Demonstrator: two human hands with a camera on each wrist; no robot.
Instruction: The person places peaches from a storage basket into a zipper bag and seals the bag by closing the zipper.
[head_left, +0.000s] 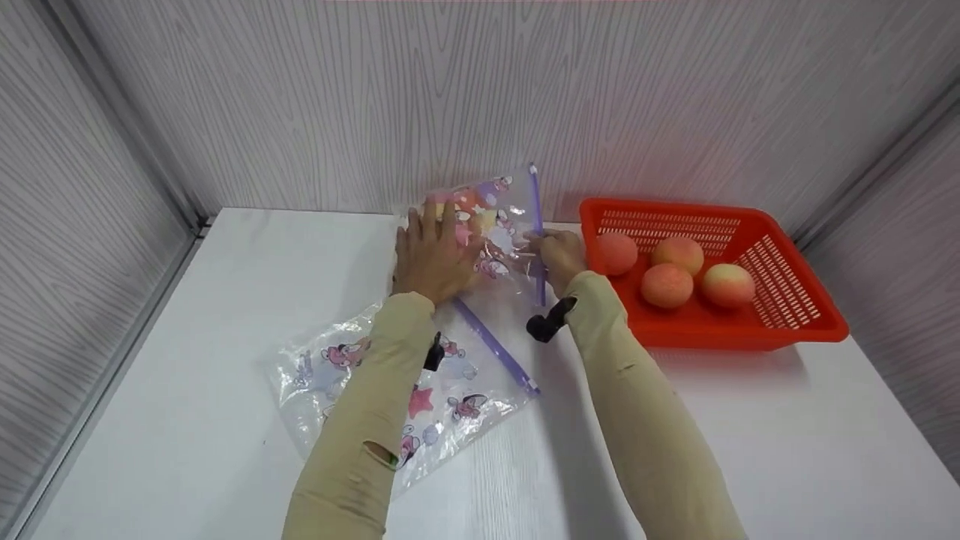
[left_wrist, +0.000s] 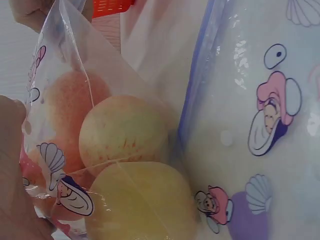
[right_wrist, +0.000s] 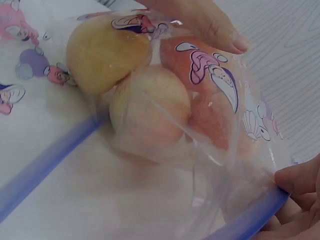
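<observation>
A clear zip bag (head_left: pixel 517 206) printed with cartoon figures holds several peaches and lies against the back wall. My left hand (head_left: pixel 435 259) rests on its left side with fingers straight and spread. At the other end, my right hand (head_left: pixel 561 259) pinches the bag's purple zip strip (right_wrist: pixel 257 215) between thumb and fingers. Through the film in the left wrist view show a yellow-pink peach (left_wrist: pixel 122 135) and redder ones beside it. A second zip bag (head_left: pixel 469 401), flat with a purple strip, lies under my left forearm, which hides part of it.
To the right stands a red plastic basket (head_left: pixel 772 337) with slotted sides, several peaches (head_left: pixel 667 285) inside. It sits close beside my right hand. A wood-grain wall (head_left: pixel 300 112) rises behind the white table (head_left: pixel 187 375), with side panels left and right.
</observation>
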